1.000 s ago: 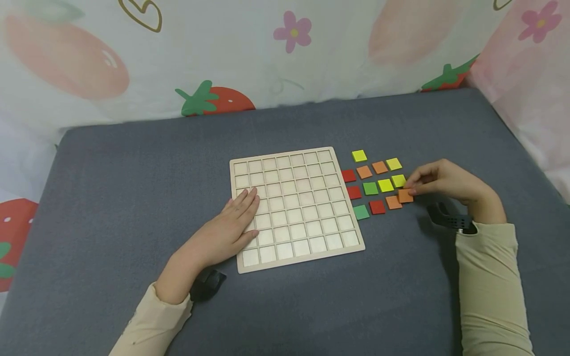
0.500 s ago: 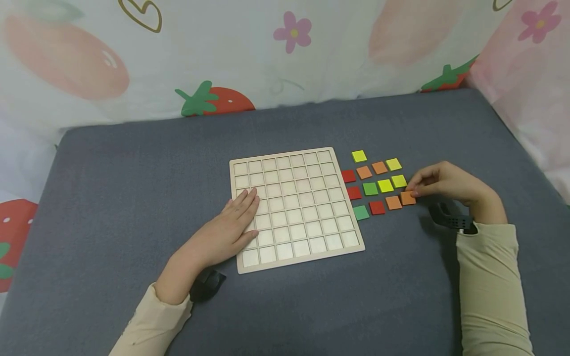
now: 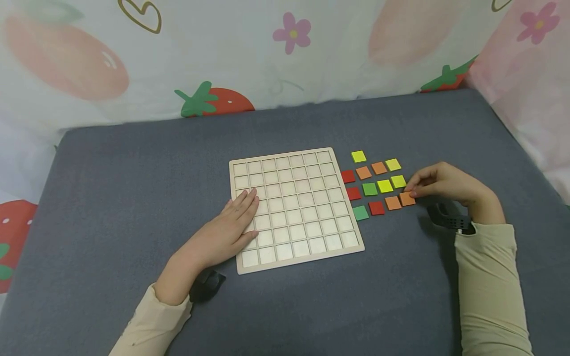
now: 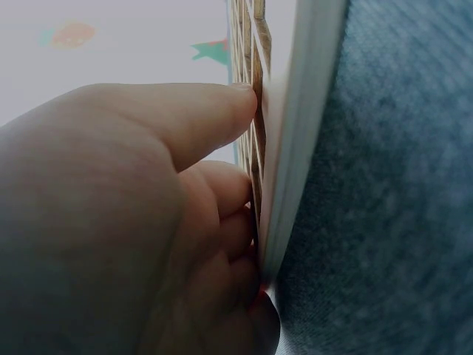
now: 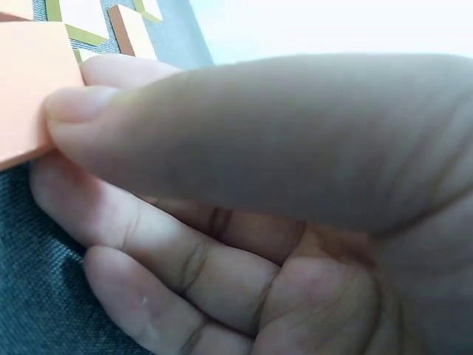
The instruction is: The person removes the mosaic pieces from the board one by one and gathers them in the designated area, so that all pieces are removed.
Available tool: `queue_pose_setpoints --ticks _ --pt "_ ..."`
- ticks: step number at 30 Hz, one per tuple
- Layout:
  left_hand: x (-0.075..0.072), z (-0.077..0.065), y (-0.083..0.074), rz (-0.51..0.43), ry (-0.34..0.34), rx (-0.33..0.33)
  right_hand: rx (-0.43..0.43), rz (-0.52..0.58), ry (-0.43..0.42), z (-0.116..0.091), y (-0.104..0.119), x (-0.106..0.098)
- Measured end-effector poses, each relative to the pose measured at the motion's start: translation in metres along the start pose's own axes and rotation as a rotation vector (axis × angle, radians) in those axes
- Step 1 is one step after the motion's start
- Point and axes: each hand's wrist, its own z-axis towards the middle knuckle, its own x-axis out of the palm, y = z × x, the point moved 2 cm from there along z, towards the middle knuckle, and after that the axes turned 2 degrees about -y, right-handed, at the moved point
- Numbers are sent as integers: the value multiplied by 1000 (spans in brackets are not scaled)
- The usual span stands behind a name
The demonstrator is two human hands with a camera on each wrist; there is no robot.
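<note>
My left hand (image 3: 229,232) lies on the left side of a pale wooden grid board (image 3: 307,252), fingers straight across its squares. The left wrist view shows the thumb (image 4: 214,111) touching the grid of the board (image 4: 295,140). Right of the board, my right hand (image 3: 450,185) pinches an orange square tile (image 3: 407,199) by its edge. The right wrist view has the thumb on this orange tile (image 5: 33,89), with fingers curled beneath. Another orange tile (image 3: 393,202) is right beside it, and a yellow tile (image 3: 398,181) lies just behind.
Several more tiles lie between board and right hand, among them a green tile (image 3: 370,189), a red tile (image 3: 376,207) and a yellow tile (image 3: 358,156). A dark grey cloth (image 3: 133,198) covers the table. A fruit-print curtain (image 3: 338,54) hangs along the back edge.
The orange tile in my right hand has shifted slightly right and toward the front, from overlapping the neighbouring orange tile to beside it. My left hand has stayed on the board.
</note>
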Motion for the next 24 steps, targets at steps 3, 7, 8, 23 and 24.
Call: queue_pose_setpoints --ticks 3,7,8,23,24 --pt "0 0 0 1 -1 -2 -3 -2 1 0 1 0" --pt "1 -1 0 4 -2 -4 0 -17 0 1 1 -1" --pt "1 -1 0 3 -3 -5 0 -21 0 2 1 -1" --pt "1 -3 0 -13 -1 -11 19 -5 -19 3 1 1" --pt "1 -3 1 -19 2 -10 19 -4 -25 2 1 2"
